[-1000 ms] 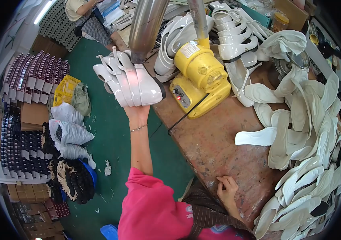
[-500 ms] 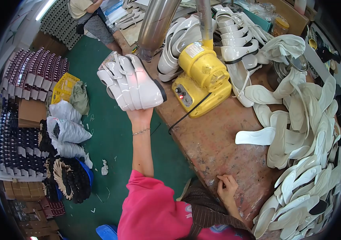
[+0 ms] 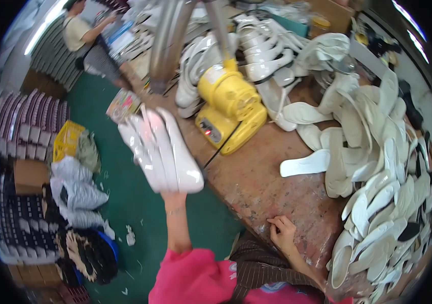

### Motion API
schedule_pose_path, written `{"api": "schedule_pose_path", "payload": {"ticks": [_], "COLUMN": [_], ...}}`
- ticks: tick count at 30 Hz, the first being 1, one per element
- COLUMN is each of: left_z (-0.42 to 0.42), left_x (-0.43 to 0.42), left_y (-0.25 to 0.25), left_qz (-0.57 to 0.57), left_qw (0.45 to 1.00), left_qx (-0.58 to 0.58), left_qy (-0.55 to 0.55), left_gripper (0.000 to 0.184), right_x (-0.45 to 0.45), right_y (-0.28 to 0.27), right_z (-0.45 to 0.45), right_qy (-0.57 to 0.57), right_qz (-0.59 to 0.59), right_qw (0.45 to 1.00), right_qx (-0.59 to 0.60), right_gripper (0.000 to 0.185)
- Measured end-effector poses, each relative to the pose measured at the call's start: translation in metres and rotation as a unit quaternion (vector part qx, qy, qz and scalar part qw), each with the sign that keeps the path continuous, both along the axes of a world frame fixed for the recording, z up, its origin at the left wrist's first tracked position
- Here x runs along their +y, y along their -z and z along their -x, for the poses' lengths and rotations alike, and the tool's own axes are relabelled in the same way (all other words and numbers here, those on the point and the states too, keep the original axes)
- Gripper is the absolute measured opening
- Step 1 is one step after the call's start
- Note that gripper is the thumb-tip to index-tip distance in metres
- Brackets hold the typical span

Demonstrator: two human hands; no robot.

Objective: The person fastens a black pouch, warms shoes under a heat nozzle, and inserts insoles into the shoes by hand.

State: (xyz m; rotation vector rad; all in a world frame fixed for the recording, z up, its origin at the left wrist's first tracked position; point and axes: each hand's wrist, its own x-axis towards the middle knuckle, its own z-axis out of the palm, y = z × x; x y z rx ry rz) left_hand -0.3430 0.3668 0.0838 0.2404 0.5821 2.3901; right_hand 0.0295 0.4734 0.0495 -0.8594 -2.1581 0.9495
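Head view, sole view inspected. A bunch of glossy white strapped shoes [image 3: 168, 162] is held up over the green floor [image 3: 124, 202], beside the left edge of the brown, stained desk [image 3: 287, 197]. The left hand [image 3: 174, 198] grasps the bunch from underneath; its fingers are hidden by the shoes, so their exact placement cannot be told. The right hand [image 3: 283, 233] lies on the desk, its fingers loosely bent and released, with nothing seen in them.

The lower end of a grey cylindrical metal tube [image 3: 168, 50] hangs near the upper end of the shoes; a pinkish glow [image 3: 152, 124] shows on them there. A yellow rounded machine [image 3: 228, 96] stands on the desk to their right, with a stack of white shoes [image 3: 264, 58] behind it. Beige and white flat insoles [image 3: 343, 175] lie heaped further right.

Handling judgement: the glossy surfaces call for a firm hold without pinching, a steady wrist, and bare skin clear of the tube's end. The shoes are best angled evenly, none covering another, and well clear of the thin black cable [image 3: 223, 145]
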Motion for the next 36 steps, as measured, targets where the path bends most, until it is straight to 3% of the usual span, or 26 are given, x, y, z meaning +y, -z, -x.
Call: {"api": "schedule_pose_path", "payload": {"ticks": [4, 7, 9, 11, 13, 15, 16, 17, 19, 20, 22, 23, 25, 27, 29, 32, 34, 36], "left_z": [-0.041, -0.071, -0.079, -0.072, -0.043, -0.063, -0.073, -0.045, -0.054, 0.026, 0.011, 0.093, 0.122, 0.124, 0.184, 0.07, 0.05, 0.042], "left_x": [-0.059, -0.07, -0.047, 0.001, 0.061, 0.138, 0.178, 0.228, 0.279, 0.345, 0.391, 0.44, 0.474, 0.49, 0.528, 0.482, 0.467, 0.453], "left_y": [0.035, 0.051, 0.049, 0.034, 0.018, -0.1, -0.159, -0.151, -0.242, -0.243, -0.277, -0.26, -0.23, -0.201, -0.136, -0.151, -0.151, -0.15], "left_qz": [0.249, 0.383, 0.425, 0.433, 0.403, 0.279, 0.209, 0.268, 0.276, 0.299, 0.368, 0.357, 0.413, 0.616, 0.649, 0.731, 0.672, 0.569], "left_qw": [0.965, 0.914, 0.887, 0.852, 0.713, 0.882, 0.933, 0.921, 0.906, 0.858, 0.831, 0.758, 0.452, 0.295, 0.276, 0.251, 0.292, 0.301], "left_qx": [-0.079, -0.091, -0.031, 0.164, 0.543, 0.308, 0.184, 0.265, 0.265, 0.333, 0.417, 0.546, 0.747, 0.719, 0.707, 0.613, 0.648, 0.71], "left_qy": [0.002, 0.094, 0.178, 0.244, 0.186, 0.224, 0.227, 0.102, 0.182, 0.251, 0.035, -0.003, -0.26, -0.126, -0.055, -0.164, -0.211, -0.287], "left_gripper": [0.047, 0.045, 0.045, 0.044, 0.044, 0.043, 0.043, 0.038, 0.055, 0.044, 0.026, 0.041, 0.063, 0.079, 0.081, 0.085, 0.082, 0.077], "right_x": [0.002, 0.001, 0.0, 0.001, 0.001, 0.001, 0.0, 0.0, -0.002, -0.002, -0.002, -0.004, 0.002, 0.004, 0.001, -0.009, -0.016, -0.035], "right_y": [-0.003, -0.003, 0.0, 0.001, -0.001, 0.001, 0.003, 0.003, 0.008, 0.01, 0.013, 0.007, -0.019, -0.048, -0.078, -0.087, -0.092, -0.078], "right_z": [-0.003, -0.003, -0.004, -0.008, -0.009, -0.011, -0.012, -0.013, -0.017, -0.017, -0.021, -0.028, -0.043, -0.076, -0.121, -0.199, -0.239, -0.258], "right_qy": [-0.002, 0.001, -0.002, -0.007, -0.006, -0.008, -0.001, 0.001, -0.006, -0.006, -0.014, -0.013, -0.025, 0.088, 0.237, 0.515, 0.577, 0.56], "right_qz": [-0.013, -0.006, -0.009, -0.012, -0.014, -0.021, -0.021, -0.009, 0.007, 0.014, 0.026, 0.033, 0.036, -0.021, -0.079, -0.14, -0.125, -0.025], "right_qw": [1.0, 1.0, 1.0, 1.0, 1.0, 1.0, 1.0, 1.0, 1.0, 1.0, 0.999, 0.999, 0.998, 0.995, 0.968, 0.831, 0.771, 0.78], "right_qx": [-0.006, -0.003, -0.006, -0.006, -0.003, 0.009, 0.013, 0.021, 0.006, 0.01, 0.023, 0.025, 0.035, 0.035, -0.001, -0.159, -0.24, -0.277], "right_gripper": [0.019, 0.018, 0.018, 0.018, 0.018, 0.018, 0.019, 0.017, 0.016, 0.016, 0.016, 0.016, 0.017, 0.019, 0.02, 0.017, 0.015, 0.015]}}
